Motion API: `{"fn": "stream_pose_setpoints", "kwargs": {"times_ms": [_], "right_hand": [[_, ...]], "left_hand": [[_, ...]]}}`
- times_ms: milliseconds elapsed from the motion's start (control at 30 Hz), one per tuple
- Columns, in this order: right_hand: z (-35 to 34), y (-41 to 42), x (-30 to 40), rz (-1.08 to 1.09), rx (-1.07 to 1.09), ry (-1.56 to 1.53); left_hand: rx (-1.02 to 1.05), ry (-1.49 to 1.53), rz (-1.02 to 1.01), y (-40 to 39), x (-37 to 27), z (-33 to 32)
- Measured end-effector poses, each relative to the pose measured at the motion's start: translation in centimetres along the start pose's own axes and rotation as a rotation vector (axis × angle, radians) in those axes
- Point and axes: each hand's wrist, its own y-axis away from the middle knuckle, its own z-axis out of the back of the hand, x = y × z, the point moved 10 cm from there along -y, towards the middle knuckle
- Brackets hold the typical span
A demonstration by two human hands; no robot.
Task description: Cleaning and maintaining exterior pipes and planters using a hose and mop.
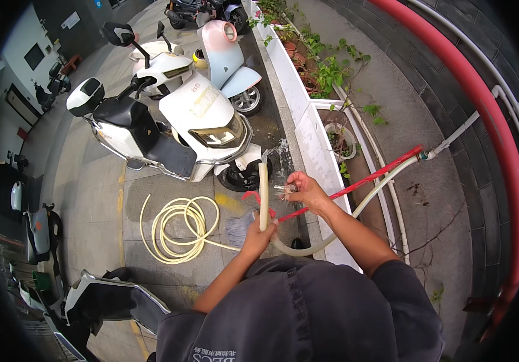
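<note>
My left hand (259, 235) grips a pale translucent hose (263, 194), whose free end points away from me. Water spills from that end beside a white scooter's front wheel (241, 175). Just right of the hose, my right hand (307, 192) holds a small shiny or clear object (285, 190) between thumb and fingers; its exact kind is unclear. Behind my left hand the hose bends round and rises to a pipe fitting (423, 155). A mop with a red handle (359, 184) leans across the planter, its grey strands (241, 228) on the ground.
A coiled yellow hose (182, 231) lies on the paving to the left. The white scooter (200, 102) stands ahead, with a pale blue one (227, 63) beyond. Another scooter (114, 296) is at lower left. A white planter wall (316, 145) and a thick red pipe (490, 99) flank the right.
</note>
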Motion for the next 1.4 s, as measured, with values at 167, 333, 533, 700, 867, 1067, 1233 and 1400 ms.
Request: {"fn": "stream_pose_setpoints", "kwargs": {"times_ms": [167, 333, 533, 700, 867, 1067, 1233, 1400], "right_hand": [[-3.5, 1.7, -2.1, -0.016, 0.005, -0.023], [-2.6, 3.0, -2.3, 0.127, -0.113, -0.044], [-2.7, 4.6, -2.7, 0.145, -0.083, -0.082], [-3.6, 5.7, -2.9, 0.147, -0.056, 0.03], [-2.7, 6.5, -3.8, 0.171, -0.087, 0.295], [-2.4, 7.1, -4.5, 0.157, -0.126, 0.151], [-1.7, 6.6, -7.0, 0.1, -0.147, -0.066], [-2.7, 6.7, -4.6, 0.221, -0.116, 0.223]], "left_hand": [[-0.053, 0.207, 0.131, -1.5, 1.7, 1.0], [-0.034, 0.27, 0.192, -0.5, 0.3, 0.2], [0.044, 0.345, 0.244, 0.3, 1.9, -1.0], [0.015, 0.459, 0.298, 1.1, 3.9, -1.1], [0.095, 0.543, 0.371, 1.8, 5.9, -2.1], [0.13, 0.568, 0.407, 2.5, 5.7, -3.1], [0.067, 0.634, 0.383, 1.7, 6.9, -2.4], [0.016, 0.62, 0.332, 1.9, 6.3, -1.3]]}}
